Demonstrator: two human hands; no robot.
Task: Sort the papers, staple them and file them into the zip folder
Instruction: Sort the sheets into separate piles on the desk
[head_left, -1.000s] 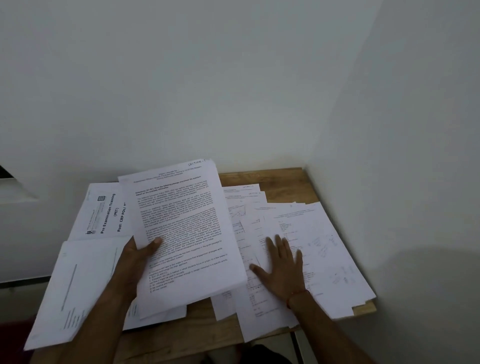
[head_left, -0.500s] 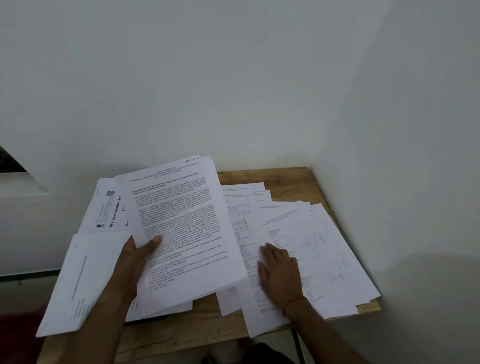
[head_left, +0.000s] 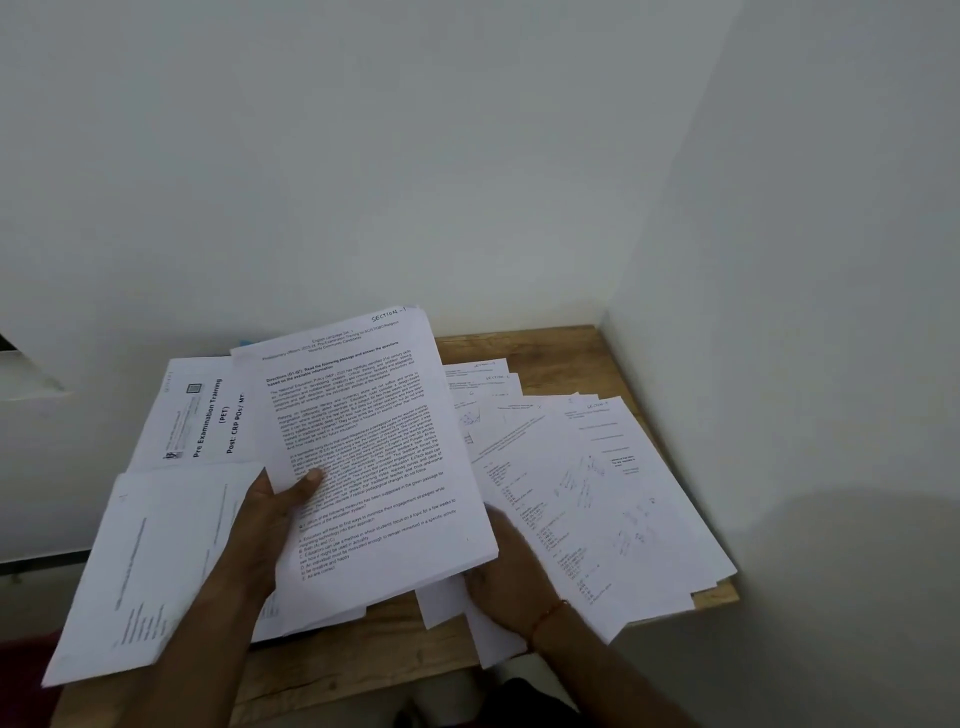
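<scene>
The left hand (head_left: 270, 525) gripped a sheaf of printed papers (head_left: 374, 441) at its left edge. The thumb was clamped on the top page and the other fingers were curled out of sight behind it. The sheaf, hand-marked "SECTION - 1" at its top corner, was held tilted above the wooden table (head_left: 524, 345).

Just right of the sheaf's lower corner, the right hand (head_left: 519, 582) lay back up on a fan of loose sheets (head_left: 613, 493). Its fingers ran under the sheaf, so I could not tell whether they were apart, together or pinching paper. A red thread (head_left: 545, 621) circled that wrist.

The fan spread from beneath the sheaf out to the right, with its outermost sheets overhanging the table edge. Left of the sheaf and partly behind it lay a cover sheet (head_left: 208, 415) headed "Pre Examination Training (PET)". Lower left of the sheaf lay 1 more printed sheet (head_left: 150, 566), partly covered by the left forearm. Behind the sheaf, 2 pale walls (head_left: 467, 156) met in a corner.
</scene>
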